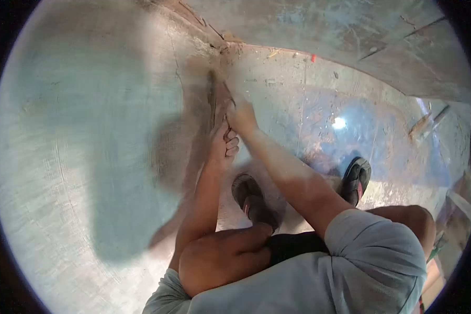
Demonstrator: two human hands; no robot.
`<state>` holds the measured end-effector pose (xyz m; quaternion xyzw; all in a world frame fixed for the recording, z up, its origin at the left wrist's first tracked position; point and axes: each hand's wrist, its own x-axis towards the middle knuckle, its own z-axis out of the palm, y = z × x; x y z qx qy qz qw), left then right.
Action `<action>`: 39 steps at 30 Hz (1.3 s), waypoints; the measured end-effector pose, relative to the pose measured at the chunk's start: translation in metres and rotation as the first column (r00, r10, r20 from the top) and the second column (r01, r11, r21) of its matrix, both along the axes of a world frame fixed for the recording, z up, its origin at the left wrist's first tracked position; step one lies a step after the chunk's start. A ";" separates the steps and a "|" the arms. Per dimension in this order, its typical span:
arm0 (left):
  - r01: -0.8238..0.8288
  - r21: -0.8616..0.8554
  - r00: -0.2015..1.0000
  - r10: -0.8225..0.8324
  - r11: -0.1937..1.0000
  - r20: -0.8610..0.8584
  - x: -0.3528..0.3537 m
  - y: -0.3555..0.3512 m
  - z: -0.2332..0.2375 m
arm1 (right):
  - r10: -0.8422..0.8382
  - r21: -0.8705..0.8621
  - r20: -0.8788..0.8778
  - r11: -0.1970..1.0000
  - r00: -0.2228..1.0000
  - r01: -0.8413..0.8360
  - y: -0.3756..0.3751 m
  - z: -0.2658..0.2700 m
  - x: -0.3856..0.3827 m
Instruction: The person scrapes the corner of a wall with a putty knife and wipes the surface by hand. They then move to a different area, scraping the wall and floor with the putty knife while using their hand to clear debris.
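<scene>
Light falls unevenly. The pale surface (pixel 42 230) at left is washed out low down, with a broad, soft-edged shadow (pixel 125 220) across its middle. A small white glare (pixel 339 123) burns on the bluish floor (pixel 319 131), while the upper right is dimmer. The right hand (pixel 242 116) looks hazy, and the strip just beyond it seems too smeared to read surely. Wide-angle distortion bends the edges inside a black border (pixel 0 31).
</scene>
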<state>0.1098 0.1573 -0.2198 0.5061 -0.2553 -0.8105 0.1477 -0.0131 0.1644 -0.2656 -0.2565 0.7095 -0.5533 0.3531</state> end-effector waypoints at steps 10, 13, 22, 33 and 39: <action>-0.037 -0.093 0.997 0.042 0.995 0.061 -0.025 -0.039 -0.009 | 0.053 0.193 -0.181 0.981 0.982 -0.018 -0.067 -0.022 -0.015; -0.083 -0.024 0.993 0.085 0.996 0.083 -0.009 -0.038 -0.018 | 0.120 0.205 -0.148 0.975 0.982 -0.088 -0.064 -0.027 -0.015; -0.120 -0.070 0.979 0.130 0.990 0.160 -0.025 -0.042 -0.009 | 0.102 0.276 -0.199 0.960 0.975 -0.045 -0.078 -0.036 -0.020; -0.071 -0.004 0.997 0.071 0.997 -0.013 -0.014 -0.038 0.005 | 0.022 -0.002 -0.107 1.000 0.994 -0.022 -0.065 0.002 -0.022; -0.134 -0.038 0.991 0.134 0.990 0.003 -0.011 -0.006 0.018 | 0.044 -0.064 -0.210 0.996 0.977 -0.059 -0.043 0.009 -0.008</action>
